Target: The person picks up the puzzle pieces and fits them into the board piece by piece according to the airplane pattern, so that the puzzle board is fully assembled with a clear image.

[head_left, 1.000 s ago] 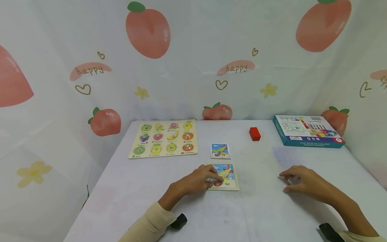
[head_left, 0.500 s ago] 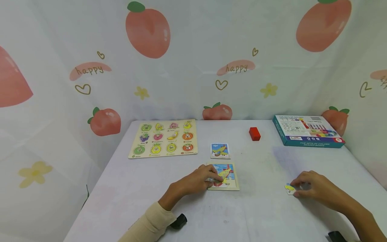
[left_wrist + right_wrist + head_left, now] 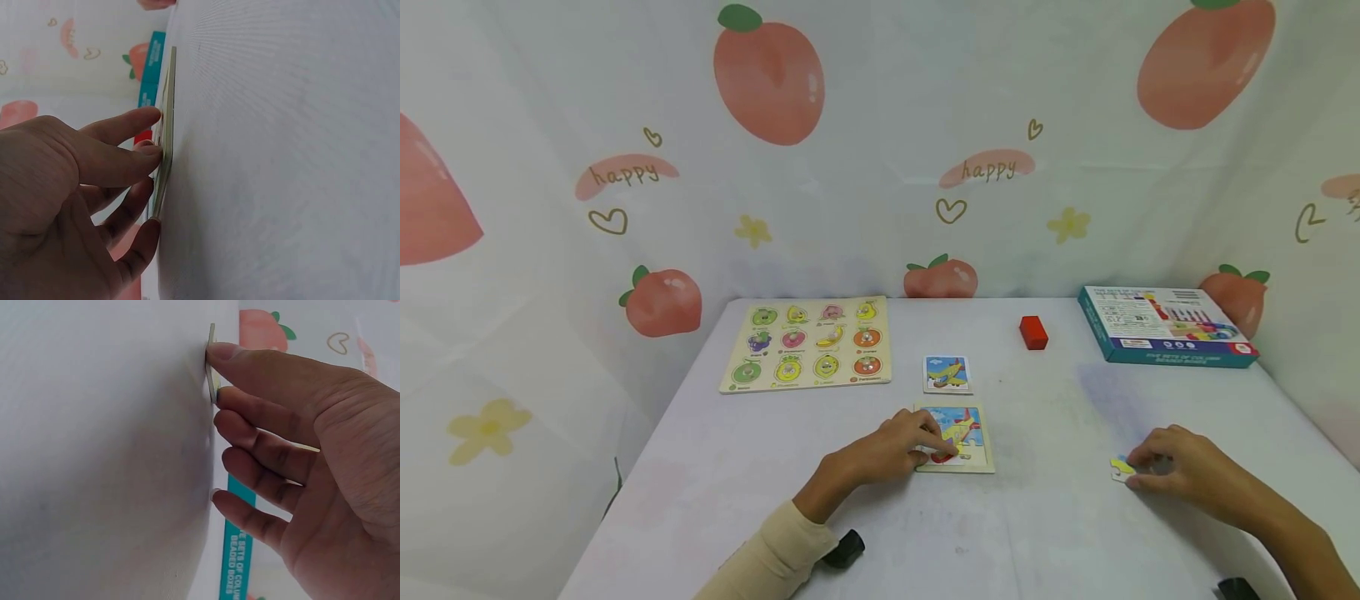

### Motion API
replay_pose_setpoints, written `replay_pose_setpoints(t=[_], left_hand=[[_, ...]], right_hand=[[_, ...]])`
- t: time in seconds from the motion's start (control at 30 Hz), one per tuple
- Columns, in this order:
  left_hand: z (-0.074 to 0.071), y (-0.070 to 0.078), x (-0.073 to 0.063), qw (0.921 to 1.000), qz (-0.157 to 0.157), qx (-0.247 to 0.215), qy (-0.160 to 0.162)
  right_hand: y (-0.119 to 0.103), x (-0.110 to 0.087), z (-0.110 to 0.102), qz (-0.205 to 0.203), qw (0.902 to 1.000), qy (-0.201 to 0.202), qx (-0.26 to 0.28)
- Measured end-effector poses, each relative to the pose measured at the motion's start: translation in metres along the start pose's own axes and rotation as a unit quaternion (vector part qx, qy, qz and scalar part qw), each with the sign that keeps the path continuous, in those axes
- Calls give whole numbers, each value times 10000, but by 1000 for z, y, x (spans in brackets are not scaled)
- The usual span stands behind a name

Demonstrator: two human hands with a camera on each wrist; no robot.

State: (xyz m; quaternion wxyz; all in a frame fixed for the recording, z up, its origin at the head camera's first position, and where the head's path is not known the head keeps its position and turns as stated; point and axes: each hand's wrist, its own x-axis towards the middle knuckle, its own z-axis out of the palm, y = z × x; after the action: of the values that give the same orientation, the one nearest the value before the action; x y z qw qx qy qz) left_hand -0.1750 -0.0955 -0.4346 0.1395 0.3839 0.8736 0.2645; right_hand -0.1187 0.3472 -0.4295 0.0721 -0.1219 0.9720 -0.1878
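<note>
In the head view, my left hand (image 3: 895,446) rests on a small wooden jigsaw puzzle board (image 3: 988,457) with a yellow airplane picture. Its fingers cover the picture's left part. The left wrist view shows the board edge-on, with thumb and fingertips against its face and side. Right of the board, my right hand (image 3: 1183,471) pinches a white-and-yellow puzzle piece (image 3: 1120,469) between thumb and index finger, low over the table. In the right wrist view that thin piece (image 3: 211,375) stands edge-on at the fingertips, the other fingers loosely bent. Behind the board lies a matching airplane picture card (image 3: 947,374).
A fruit picture board (image 3: 808,346) lies at the back left of the white table (image 3: 1037,533). Farther right are a red block (image 3: 1033,332) and a flat teal box (image 3: 1168,327). A peach-patterned cloth (image 3: 850,192) hangs behind the table.
My right hand has come down, shifted right and nearer the table's front, and taken hold of the puzzle piece, hidden under it earlier. The left hand has stayed on the board.
</note>
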Motion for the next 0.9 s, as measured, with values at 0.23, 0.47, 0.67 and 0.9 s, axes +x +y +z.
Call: replay_pose_setpoints(t=[0.23,0.47,0.67,0.9], left_hand=[[0,1,0,10000,-45,4,-14],[-1,1,0,9998,-168,-39,-70],[-1,1,-1,10000,-63,4,-31],[-1,0,0,10000,-65,-29,-45]], right_hand=[[-9,6,-1,73,9999,-106,4],[-26,17,-2,-188,9997,64,132],[-46,30,2,-597,9979,166,170],[-71,50,9,-1016,9944,161,228]])
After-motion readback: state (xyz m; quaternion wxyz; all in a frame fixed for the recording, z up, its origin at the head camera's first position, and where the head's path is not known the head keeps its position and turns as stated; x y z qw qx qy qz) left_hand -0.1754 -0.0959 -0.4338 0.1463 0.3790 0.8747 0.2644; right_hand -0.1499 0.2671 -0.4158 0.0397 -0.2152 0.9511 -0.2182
